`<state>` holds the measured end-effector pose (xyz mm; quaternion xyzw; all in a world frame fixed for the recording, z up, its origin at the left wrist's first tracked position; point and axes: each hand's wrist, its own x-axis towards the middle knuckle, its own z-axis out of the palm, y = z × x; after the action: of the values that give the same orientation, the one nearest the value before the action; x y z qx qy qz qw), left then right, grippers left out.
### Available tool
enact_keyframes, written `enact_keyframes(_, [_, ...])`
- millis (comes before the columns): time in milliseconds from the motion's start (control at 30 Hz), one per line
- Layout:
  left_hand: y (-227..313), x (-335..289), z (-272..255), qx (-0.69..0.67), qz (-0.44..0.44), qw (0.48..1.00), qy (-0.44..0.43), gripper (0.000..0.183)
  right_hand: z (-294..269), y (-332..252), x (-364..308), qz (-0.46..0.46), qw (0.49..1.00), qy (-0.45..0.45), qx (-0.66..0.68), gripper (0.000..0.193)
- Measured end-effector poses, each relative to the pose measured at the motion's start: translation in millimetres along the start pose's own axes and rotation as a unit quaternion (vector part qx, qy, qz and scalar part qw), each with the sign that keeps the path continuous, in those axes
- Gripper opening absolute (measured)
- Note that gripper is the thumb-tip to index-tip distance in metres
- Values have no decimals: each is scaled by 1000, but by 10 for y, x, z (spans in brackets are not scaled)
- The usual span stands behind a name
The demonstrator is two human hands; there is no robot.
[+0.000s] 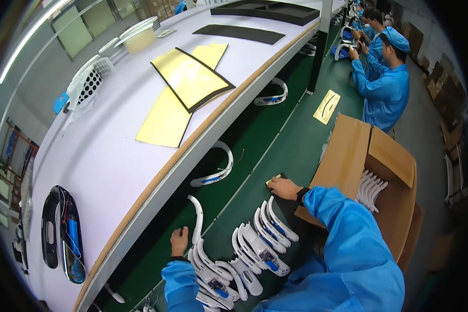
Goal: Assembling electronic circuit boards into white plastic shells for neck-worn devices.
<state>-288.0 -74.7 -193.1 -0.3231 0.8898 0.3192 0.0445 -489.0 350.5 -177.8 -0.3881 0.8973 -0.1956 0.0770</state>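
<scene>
My left hand (179,241) is low over the green belt, next to a white curved shell (196,218); its fingers look a little apart and I see nothing in them. Stretched forward, my right hand (284,187) has its fingers closed on a small yellow-and-black piece (273,179), mostly covered by the hand. Between my forearms lie rows of white curved shells (243,247), several with circuit boards and blue parts showing.
An open cardboard box (343,151) with more white shells (371,190) stands by my right arm. A raised white shelf (114,192) runs along the left, bearing yellow-faced sheets (192,78) and a black device (62,234). Farther along the belt, a co-worker (382,83) in blue handles parts.
</scene>
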Motion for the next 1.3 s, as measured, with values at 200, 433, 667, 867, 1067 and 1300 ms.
enact_keyframes(200, [628, 15, 367, 99, 112, 989, -2, 68, 46, 28, 167, -27, 1000, -9, 9, 19])
enact_keyframes(433, [1123, 150, 501, 230, 238, 943, -45, 40, 17, 239, 235, 40, 991, -5, 129, 14])
enact_keyframes(667, [1274, 81, 621, 321, 263, 910, -24, 63, -1183, -1060, -294, 110, 864, 58, 488, 12])
enact_keyframes(867, [1052, 404, 683, 291, 226, 929, 21, 64, -1487, -1924, -1123, 82, 828, -14, 554, 11])
enact_keyframes(1067, [1210, 101, 3, 218, 232, 946, 60, 55, -1393, -2142, -1234, 77, 805, -4, 589, 8])
enact_keyframes(1300, [976, 2, 325, 81, 127, 988, -26, 55, -1029, -2485, -1362, 30, 823, -69, 563, 11])
